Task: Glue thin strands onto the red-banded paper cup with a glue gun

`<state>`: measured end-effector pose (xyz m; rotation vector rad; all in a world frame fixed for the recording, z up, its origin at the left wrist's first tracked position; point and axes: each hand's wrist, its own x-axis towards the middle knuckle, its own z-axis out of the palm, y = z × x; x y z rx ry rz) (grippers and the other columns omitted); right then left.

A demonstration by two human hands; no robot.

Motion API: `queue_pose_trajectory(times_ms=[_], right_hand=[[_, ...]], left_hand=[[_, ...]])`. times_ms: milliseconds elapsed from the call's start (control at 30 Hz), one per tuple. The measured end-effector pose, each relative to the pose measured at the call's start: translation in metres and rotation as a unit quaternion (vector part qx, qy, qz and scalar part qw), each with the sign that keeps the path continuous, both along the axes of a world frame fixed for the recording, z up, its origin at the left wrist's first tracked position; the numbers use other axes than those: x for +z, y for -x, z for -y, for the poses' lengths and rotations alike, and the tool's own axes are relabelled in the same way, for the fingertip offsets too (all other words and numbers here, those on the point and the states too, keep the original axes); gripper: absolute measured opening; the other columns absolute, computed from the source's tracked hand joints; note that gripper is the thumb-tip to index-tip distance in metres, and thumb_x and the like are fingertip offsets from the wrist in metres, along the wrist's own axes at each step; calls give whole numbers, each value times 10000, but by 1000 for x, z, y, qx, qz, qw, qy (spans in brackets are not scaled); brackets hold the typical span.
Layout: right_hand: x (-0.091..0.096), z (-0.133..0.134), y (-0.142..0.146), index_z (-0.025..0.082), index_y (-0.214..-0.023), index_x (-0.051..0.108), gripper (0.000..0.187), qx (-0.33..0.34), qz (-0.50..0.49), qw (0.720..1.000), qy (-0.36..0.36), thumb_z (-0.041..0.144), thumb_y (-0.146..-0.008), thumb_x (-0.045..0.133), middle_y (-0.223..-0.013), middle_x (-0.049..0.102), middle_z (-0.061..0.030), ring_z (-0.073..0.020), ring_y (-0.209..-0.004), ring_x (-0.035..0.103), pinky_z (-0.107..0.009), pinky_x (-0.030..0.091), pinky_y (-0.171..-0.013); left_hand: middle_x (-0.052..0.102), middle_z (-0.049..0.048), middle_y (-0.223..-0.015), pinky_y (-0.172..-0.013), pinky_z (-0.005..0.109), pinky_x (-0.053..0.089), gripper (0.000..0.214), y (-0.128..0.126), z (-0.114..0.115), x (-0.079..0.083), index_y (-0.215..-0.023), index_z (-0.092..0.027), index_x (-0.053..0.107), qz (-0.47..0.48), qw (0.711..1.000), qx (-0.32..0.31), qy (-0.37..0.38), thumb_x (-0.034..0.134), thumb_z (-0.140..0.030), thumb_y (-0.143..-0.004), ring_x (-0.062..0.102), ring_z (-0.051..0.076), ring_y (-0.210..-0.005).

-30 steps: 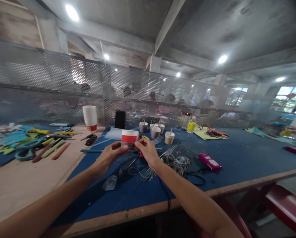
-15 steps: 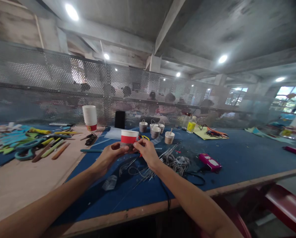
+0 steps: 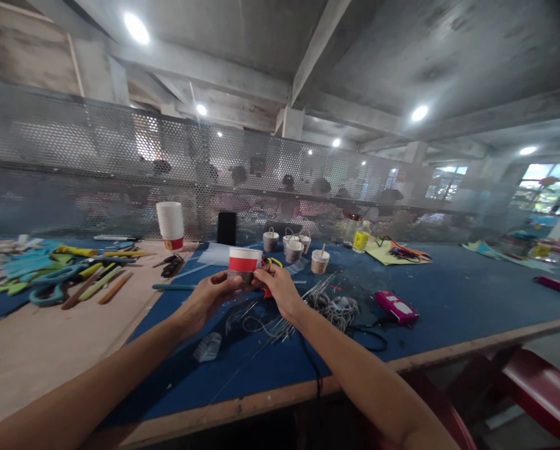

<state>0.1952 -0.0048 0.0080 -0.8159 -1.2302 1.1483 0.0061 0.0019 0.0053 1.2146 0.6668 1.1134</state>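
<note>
My left hand (image 3: pixel 210 297) and my right hand (image 3: pixel 277 286) meet over the blue table top (image 3: pixel 449 300), both pinched on a small dark object between them that I cannot name. A red and white paper cup (image 3: pixel 243 258) stands just behind my fingers. Thin metal wires (image 3: pixel 270 325) and a tangle of grey cord (image 3: pixel 339 306) lie under and to the right of my right wrist.
A stack of white cups (image 3: pixel 170 222), a black phone (image 3: pixel 226 227) and several small grey pots (image 3: pixel 293 245) stand further back. Scissors and coloured sticks (image 3: pixel 69 275) lie at the left. A pink tool (image 3: pixel 396 307) lies right. A mesh screen (image 3: pixel 120 169) has people behind it.
My hands have shifted slightly around the small object near the cup. Everything else on the table has stayed in place.
</note>
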Motion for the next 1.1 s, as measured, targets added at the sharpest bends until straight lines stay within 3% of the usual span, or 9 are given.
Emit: queue_pose_trajectory(times_ms=[200,433,567,667,800,900,1000,1100], right_hand=[[8,6,-2,204,-854,629,381,26,12,1000,6,578,-844,699,-709,691,4,-189,-620,700,-330,566,-685],[6,25,3,213,-1050,615,322,31,171,981,-84,506,-926,663,-746,646,36,-127,-514,637,-262,517,-578],[2,34,4,226,-1135,661,264,31,320,931,-170,439,-986,612,-806,691,6,-141,-595,654,-267,505,-648],[2,36,3,239,-1075,714,229,20,406,884,-231,424,-1012,596,-883,741,-22,-172,-756,687,-274,489,-746],[-1,32,0,230,-967,756,295,24,472,838,-272,440,-1042,563,-954,762,-43,-184,-880,693,-262,454,-797],[-6,28,-1,224,-950,770,386,28,505,816,-279,512,-1048,535,-965,750,-47,-177,-877,687,-256,440,-780],[-6,22,-5,213,-909,762,465,-27,522,809,-268,549,-1062,479,-971,729,-60,-175,-892,673,-261,437,-779],[3,16,-15,211,-966,744,363,-141,542,800,-215,482,-1056,520,-999,731,-78,-202,-952,676,-289,454,-833]], left_hand=[[782,138,-1242,-992,308,551,361,2,0,2,-1128,-161,802,24,1000,0,-3,846,-349,-823,728,237,-1115],[798,122,-1165,-939,331,585,292,5,-5,5,-1089,-167,791,81,996,6,27,843,-281,-825,749,233,-1023],[778,147,-1211,-916,331,593,307,4,1,11,-1134,-144,763,91,995,-2,27,779,-326,-887,742,246,-1047],[771,157,-1226,-854,300,609,319,6,4,16,-1159,-136,748,90,995,14,45,748,-335,-910,748,236,-1017],[775,144,-1214,-645,213,594,307,13,0,18,-1141,-145,757,95,990,23,97,756,-344,-908,731,147,-748],[773,131,-1219,-532,198,559,313,18,-3,20,-1147,-169,759,100,989,-5,107,769,-359,-898,655,94,-580],[789,97,-1133,-488,205,539,353,19,-3,21,-1175,-202,746,101,990,-20,98,802,-367,-867,621,84,-532],[787,88,-1061,-428,181,480,340,19,-2,21,-1135,-193,744,107,989,-25,102,812,-373,-855,568,63,-495]])
